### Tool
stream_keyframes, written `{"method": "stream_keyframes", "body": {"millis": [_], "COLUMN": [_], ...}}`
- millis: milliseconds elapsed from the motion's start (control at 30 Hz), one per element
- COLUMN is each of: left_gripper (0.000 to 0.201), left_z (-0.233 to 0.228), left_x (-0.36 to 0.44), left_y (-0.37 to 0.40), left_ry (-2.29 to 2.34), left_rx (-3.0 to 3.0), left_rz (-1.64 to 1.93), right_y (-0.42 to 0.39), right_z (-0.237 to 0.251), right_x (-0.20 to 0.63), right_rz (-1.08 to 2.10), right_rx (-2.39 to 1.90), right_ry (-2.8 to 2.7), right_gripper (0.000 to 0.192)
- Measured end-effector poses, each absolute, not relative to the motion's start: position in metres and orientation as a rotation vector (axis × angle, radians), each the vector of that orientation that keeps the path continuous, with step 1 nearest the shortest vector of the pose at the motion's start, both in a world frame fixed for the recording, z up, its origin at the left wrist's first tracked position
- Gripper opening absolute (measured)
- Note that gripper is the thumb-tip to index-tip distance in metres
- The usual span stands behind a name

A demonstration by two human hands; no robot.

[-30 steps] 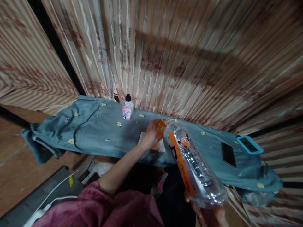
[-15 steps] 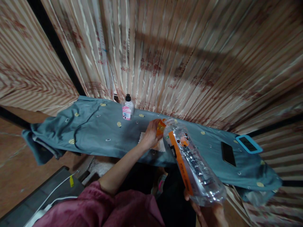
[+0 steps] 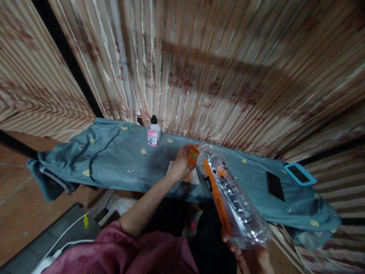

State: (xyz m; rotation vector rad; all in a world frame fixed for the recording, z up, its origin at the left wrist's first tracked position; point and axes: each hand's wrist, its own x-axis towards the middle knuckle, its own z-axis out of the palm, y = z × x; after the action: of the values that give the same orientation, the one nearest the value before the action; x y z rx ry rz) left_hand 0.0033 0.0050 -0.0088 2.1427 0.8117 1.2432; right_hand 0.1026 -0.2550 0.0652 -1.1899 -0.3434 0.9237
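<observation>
I am holding a large clear bottle (image 3: 235, 201) on a slant, its long axis running from the neck, above the middle of the cloth-covered surface (image 3: 114, 173), back past the near edge to its base by my lap. My right hand (image 3: 253, 258) is gripping that base, while my left hand (image 3: 181, 163), nearer the neck, is closing its fingers around a translucent orange piece (image 3: 193, 154) right at the bottle's mouth; whether they are touching, I cannot tell. The bottle is showing thin, glossy ribbed plastic, wrapped partly in an orange-banded label. Beneath my left hand, a pale, serrated-edged packet (image 3: 194, 177) is lying flat. Near the far edge, left of the middle, a small black-capped bottle (image 3: 153, 135) is standing upright. Toward the right end, a smooth dark phone (image 3: 275, 185) is lying near a rounded blue-framed device (image 3: 300, 174). The soft grey-blue cloth is wrinkling at the left end.
</observation>
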Motion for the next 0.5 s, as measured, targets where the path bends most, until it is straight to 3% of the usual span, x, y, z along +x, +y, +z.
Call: {"method": "stream_keyframes", "body": {"millis": [500], "left_gripper": [0.059], "left_z": [-0.0077], "left_x": [0.0033], "left_y": [0.0054], "left_ry": [0.801], "left_rx": [2.169], "left_rz": [1.233], "right_y": [-0.2563], "right_z": [0.0608], "right_x": [0.1039], "right_rz": [0.918], "right_rx": [-1.184], "right_ry": [-0.313], "right_gripper": [0.067]}}
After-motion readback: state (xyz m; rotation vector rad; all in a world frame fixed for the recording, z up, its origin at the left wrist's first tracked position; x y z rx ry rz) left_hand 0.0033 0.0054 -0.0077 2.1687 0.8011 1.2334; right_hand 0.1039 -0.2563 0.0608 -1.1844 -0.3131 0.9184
